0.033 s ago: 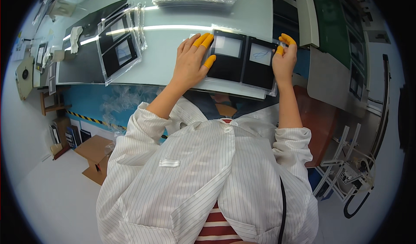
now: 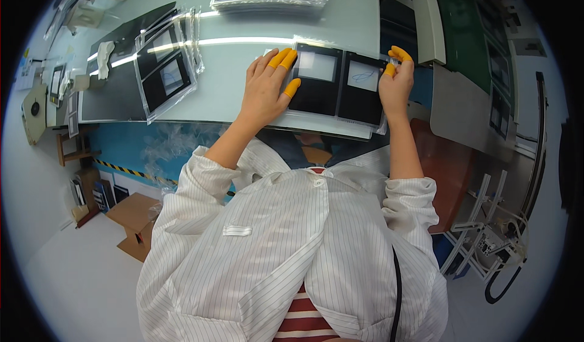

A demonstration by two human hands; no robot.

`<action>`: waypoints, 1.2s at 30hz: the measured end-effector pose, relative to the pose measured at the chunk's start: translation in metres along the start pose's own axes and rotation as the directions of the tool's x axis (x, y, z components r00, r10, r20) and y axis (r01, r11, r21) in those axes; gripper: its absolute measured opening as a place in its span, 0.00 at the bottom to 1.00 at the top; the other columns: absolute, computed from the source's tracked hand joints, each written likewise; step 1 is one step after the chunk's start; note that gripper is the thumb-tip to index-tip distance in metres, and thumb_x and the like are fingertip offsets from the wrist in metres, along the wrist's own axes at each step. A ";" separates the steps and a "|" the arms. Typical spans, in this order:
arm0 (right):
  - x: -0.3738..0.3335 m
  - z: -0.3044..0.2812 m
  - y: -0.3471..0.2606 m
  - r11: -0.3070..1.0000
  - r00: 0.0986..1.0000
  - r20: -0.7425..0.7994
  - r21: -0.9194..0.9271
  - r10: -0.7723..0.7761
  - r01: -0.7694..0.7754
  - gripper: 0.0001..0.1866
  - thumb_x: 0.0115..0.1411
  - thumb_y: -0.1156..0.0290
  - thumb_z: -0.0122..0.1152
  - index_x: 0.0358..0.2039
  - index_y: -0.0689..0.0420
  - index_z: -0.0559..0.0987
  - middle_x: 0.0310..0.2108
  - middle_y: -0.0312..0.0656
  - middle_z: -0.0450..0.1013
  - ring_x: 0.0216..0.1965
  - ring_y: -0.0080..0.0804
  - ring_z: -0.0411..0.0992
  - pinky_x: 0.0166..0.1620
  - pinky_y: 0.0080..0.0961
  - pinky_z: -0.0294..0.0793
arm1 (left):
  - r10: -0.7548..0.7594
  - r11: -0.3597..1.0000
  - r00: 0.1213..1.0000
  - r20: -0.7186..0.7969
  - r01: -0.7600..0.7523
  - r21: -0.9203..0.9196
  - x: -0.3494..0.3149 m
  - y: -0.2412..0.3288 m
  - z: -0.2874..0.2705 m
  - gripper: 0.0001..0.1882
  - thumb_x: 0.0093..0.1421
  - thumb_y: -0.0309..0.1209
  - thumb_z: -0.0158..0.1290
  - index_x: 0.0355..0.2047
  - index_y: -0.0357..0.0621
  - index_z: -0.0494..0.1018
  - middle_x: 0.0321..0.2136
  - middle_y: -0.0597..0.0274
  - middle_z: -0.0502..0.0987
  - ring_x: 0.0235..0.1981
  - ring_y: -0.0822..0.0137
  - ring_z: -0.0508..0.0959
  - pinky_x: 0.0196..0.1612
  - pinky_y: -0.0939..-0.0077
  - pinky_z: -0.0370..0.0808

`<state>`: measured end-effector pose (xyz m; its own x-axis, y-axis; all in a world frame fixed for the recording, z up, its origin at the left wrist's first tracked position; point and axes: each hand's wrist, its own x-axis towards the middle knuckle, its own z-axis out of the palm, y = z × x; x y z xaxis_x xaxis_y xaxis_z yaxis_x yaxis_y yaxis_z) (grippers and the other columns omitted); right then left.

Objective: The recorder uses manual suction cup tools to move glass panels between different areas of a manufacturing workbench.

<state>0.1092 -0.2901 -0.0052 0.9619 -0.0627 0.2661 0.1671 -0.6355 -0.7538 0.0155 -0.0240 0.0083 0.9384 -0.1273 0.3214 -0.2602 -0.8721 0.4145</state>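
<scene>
Two flat black panels (image 2: pixel 314 97), each with a pale window, lie side by side in a clear plastic bag (image 2: pixel 385 123) on the glass-topped table. The right window (image 2: pixel 363 76) carries thin blue curved lines. My left hand (image 2: pixel 261 89) rests on the left edge with fingers stretched out and the thumb apart. Yellow finger cots cover its thumb and two fingers. At the upper right corner, my right hand (image 2: pixel 396 85) has its fingers curled in, also in yellow cots. Clear film shows at their tips, and they seem to pinch the bag's edge.
A stack of similar bagged panels (image 2: pixel 267 3) sits at the far side. More bagged panels (image 2: pixel 163 74) overlap a dark sheet (image 2: pixel 115 102) on the left, where a crumpled white piece (image 2: pixel 104 59) lies. Metal equipment (image 2: pixel 459 108) stands close on the right. A cardboard box (image 2: pixel 135 215) is on the floor.
</scene>
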 end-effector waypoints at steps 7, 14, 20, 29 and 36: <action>0.002 -0.025 -0.004 0.982 0.995 -0.096 -0.188 -0.013 -0.005 0.18 0.53 0.85 0.52 0.46 0.66 0.69 0.47 0.50 0.64 0.52 0.48 0.63 0.58 0.36 0.61 | 0.033 0.999 0.999 -0.003 -0.033 0.039 0.002 0.004 0.008 0.22 0.57 0.33 0.54 0.51 0.38 0.71 0.54 0.51 0.70 0.61 0.53 0.63 0.64 0.56 0.53; 0.033 -0.156 0.103 0.818 0.876 -0.482 -0.494 0.025 -0.295 0.19 0.54 0.74 0.61 0.46 0.65 0.71 0.50 0.52 0.64 0.53 0.51 0.63 0.56 0.42 0.63 | 0.019 0.996 1.000 0.021 -0.020 0.083 0.000 0.004 0.008 0.22 0.59 0.30 0.51 0.54 0.36 0.69 0.56 0.50 0.69 0.62 0.53 0.62 0.64 0.57 0.53; 0.032 -0.241 0.195 0.426 0.778 -0.625 -0.688 0.065 -0.588 0.17 0.58 0.66 0.60 0.45 0.60 0.75 0.48 0.49 0.67 0.50 0.48 0.66 0.51 0.41 0.67 | 0.015 0.990 0.998 0.062 -0.023 0.137 0.004 0.012 0.006 0.21 0.61 0.28 0.48 0.54 0.36 0.68 0.57 0.50 0.67 0.62 0.53 0.61 0.63 0.60 0.54; 0.033 -0.257 0.205 0.393 0.853 -0.521 -0.781 0.020 -0.486 0.08 0.56 0.75 0.57 0.37 0.60 0.77 0.42 0.45 0.69 0.46 0.44 0.68 0.49 0.38 0.69 | -0.024 0.995 0.998 0.063 0.018 0.096 0.005 0.017 0.006 0.23 0.60 0.29 0.50 0.55 0.36 0.67 0.55 0.50 0.69 0.62 0.53 0.61 0.64 0.59 0.53; -0.041 -0.195 0.123 0.551 0.849 -0.507 -0.669 0.151 -0.498 0.08 0.56 0.77 0.54 0.36 0.64 0.75 0.41 0.48 0.68 0.46 0.47 0.67 0.49 0.39 0.69 | -0.016 0.986 0.998 0.054 0.007 0.165 0.002 0.012 0.010 0.21 0.62 0.30 0.47 0.54 0.36 0.67 0.56 0.50 0.68 0.62 0.53 0.62 0.63 0.61 0.55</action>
<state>0.0481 -0.5154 0.0082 0.7319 -0.5393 0.4165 -0.5318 -0.8343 -0.1458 0.0163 -0.0390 0.0055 0.9534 -0.1385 0.2680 -0.2125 -0.9390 0.2705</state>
